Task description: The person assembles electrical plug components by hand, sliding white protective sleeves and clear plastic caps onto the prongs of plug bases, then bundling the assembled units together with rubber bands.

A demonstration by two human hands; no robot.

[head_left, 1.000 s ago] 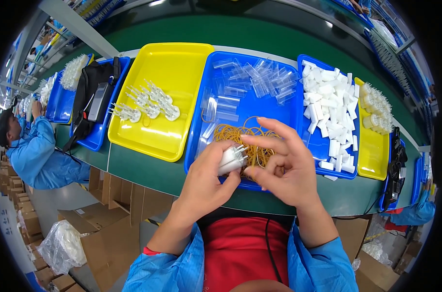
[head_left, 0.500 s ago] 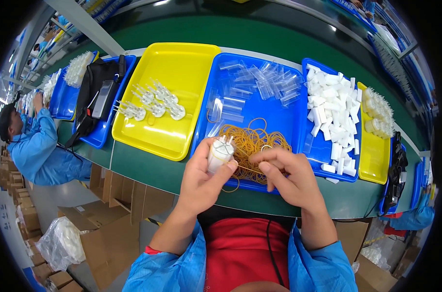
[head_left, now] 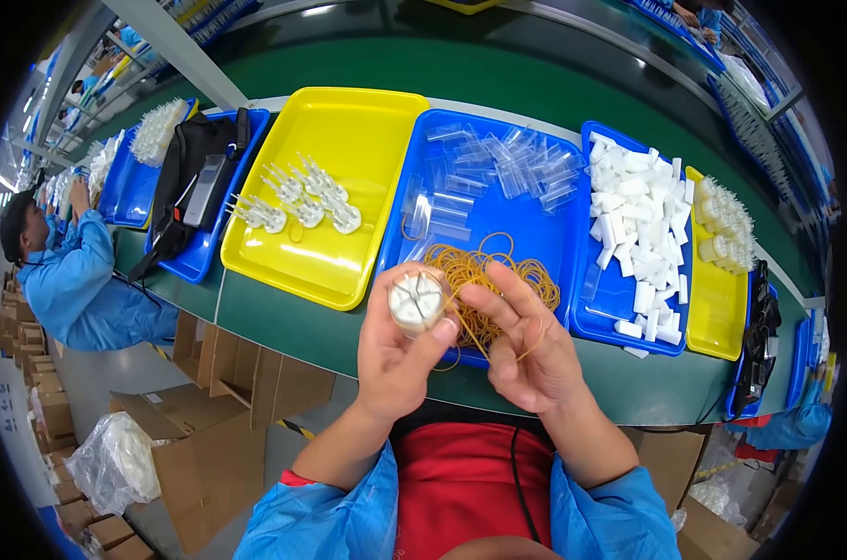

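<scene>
My left hand (head_left: pixel 392 366) is wrapped round a white cylindrical piece (head_left: pixel 416 297), whose round end with dark lines running out from its middle faces up. From that piece a tan rubber band (head_left: pixel 470 334) runs stretched to my right hand (head_left: pixel 543 371), looped about its fingers. The thumb of that hand is bent in and its index and middle fingers point toward the piece. Just beyond both hands lies a heap of tan rubber bands (head_left: pixel 539 286) in a blue tray (head_left: pixel 526 222), along with clear plastic tubes (head_left: pixel 512 161).
Left of that tray, a yellow tray (head_left: pixel 349 121) bears several white pronged parts (head_left: pixel 302 191). To the right, another blue tray (head_left: pixel 587 313) is heaped with white blocks (head_left: pixel 629 210). Cardboard boxes (head_left: pixel 209 467) stand below the green table (head_left: pixel 293 327). A co-worker in blue (head_left: pixel 74 285) is at far left.
The white piece has tilted so its round end faces up more. My right hand has turned and spread its fingers, and the rubber band is now stretched around them.
</scene>
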